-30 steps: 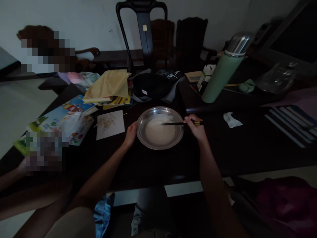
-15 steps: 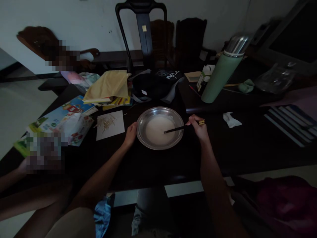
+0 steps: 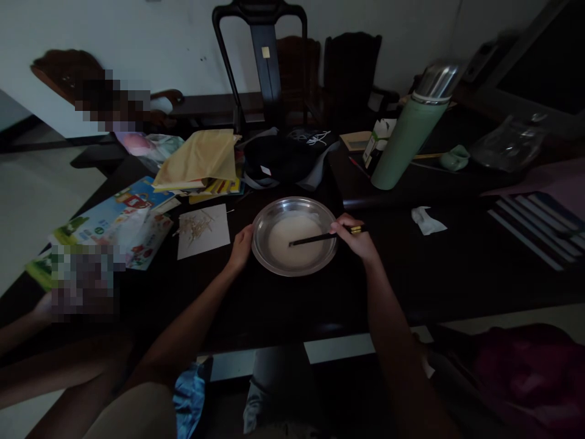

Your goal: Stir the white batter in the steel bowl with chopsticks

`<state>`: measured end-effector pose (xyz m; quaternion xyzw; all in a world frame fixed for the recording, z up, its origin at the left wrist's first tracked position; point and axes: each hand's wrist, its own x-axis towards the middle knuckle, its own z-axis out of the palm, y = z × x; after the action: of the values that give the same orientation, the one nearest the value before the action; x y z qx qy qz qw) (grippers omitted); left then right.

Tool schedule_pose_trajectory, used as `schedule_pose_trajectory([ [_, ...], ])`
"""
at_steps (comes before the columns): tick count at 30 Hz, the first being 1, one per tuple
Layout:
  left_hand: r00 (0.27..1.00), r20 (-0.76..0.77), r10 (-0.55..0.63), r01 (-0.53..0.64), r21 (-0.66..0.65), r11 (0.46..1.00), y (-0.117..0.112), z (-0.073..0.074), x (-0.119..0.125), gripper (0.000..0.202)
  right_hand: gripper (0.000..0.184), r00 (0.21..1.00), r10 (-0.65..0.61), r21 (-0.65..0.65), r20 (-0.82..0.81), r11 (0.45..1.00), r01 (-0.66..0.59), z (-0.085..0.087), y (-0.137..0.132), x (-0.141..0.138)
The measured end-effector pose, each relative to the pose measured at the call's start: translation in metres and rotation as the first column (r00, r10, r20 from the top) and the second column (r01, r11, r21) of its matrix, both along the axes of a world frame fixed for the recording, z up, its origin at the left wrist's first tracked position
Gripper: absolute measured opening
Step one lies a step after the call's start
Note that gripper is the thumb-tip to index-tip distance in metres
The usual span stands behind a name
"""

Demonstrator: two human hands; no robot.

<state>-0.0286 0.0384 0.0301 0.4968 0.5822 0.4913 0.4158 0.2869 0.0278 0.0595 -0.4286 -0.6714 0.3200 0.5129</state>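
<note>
A round metal basin (image 3: pixel 264 256) sits on the dark table, holding a pale, milky liquid (image 3: pixel 297 256). My left hand (image 3: pixel 241 248) grips the basin's left rim, fingers partly hidden by the basin. Above the right rim, my right hand (image 3: pixel 356 236) is closed around dark chopsticks (image 3: pixel 315 239) with gold-coloured ends. Their tips reach into the liquid near the basin's middle. Left of my left hand lies a white sheet of paper (image 3: pixel 222 235) with a heap of cotton swabs (image 3: pixel 196 227) on it.
A green thermos (image 3: pixel 409 143) stands at the right rear, with a crumpled tissue (image 3: pixel 428 221) nearer me. Yellow bags (image 3: pixel 201 155) and a black cloth bag (image 3: pixel 287 158) lie behind the basin. Printed packaging (image 3: pixel 109 213) lies left; another person's arm (image 3: pixel 27 326) is beside it.
My right hand has moved left with the chopsticks, so their tips have shifted left through the liquid. My left hand has stayed on the rim.
</note>
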Motion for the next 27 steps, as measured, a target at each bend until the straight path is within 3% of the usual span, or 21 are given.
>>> schedule_pose_trajectory([
  [2, 1.000, 0.010, 0.007, -0.007, 0.006, 1.000, 0.000, -0.001, 0.000, 0.041, 0.040, 0.999, -0.019, 0.028, 0.031, 0.999, 0.018, 0.000, 0.002, -0.002],
  [6, 1.000, -0.006, 0.007, -0.007, 0.005, 1.000, 0.000, 0.000, 0.000, 0.043, 0.046, 0.984, -0.175, 0.013, -0.040, 0.984, 0.175, -0.001, 0.001, 0.007],
  [12, 1.000, -0.027, -0.002, 0.002, 0.021, 1.000, 0.001, -0.001, -0.001, 0.044, 0.039, 0.999, -0.016, -0.011, 0.029, 1.000, 0.017, -0.003, 0.001, -0.001],
  [18, 1.000, -0.008, 0.003, -0.003, 0.006, 1.000, 0.000, -0.001, -0.001, 0.042, 0.039, 0.982, -0.190, 0.028, 0.015, 0.981, 0.189, -0.003, 0.002, 0.010],
  [20, 1.000, -0.012, 0.007, -0.007, 0.008, 1.000, 0.000, -0.001, -0.001, 0.042, 0.043, 0.985, -0.174, -0.014, -0.013, 0.985, 0.174, -0.002, 0.001, 0.013],
  [24, 1.000, -0.021, 0.022, -0.022, 0.001, 1.000, 0.001, -0.002, -0.001, 0.041, 0.036, 1.000, -0.022, -0.055, 0.017, 0.998, 0.022, -0.002, 0.001, 0.001],
  [27, 0.999, -0.025, 0.029, -0.029, 0.007, 1.000, 0.002, -0.001, -0.001, 0.042, 0.033, 0.998, -0.059, -0.020, 0.026, 0.998, 0.060, -0.002, 0.002, -0.001],
])
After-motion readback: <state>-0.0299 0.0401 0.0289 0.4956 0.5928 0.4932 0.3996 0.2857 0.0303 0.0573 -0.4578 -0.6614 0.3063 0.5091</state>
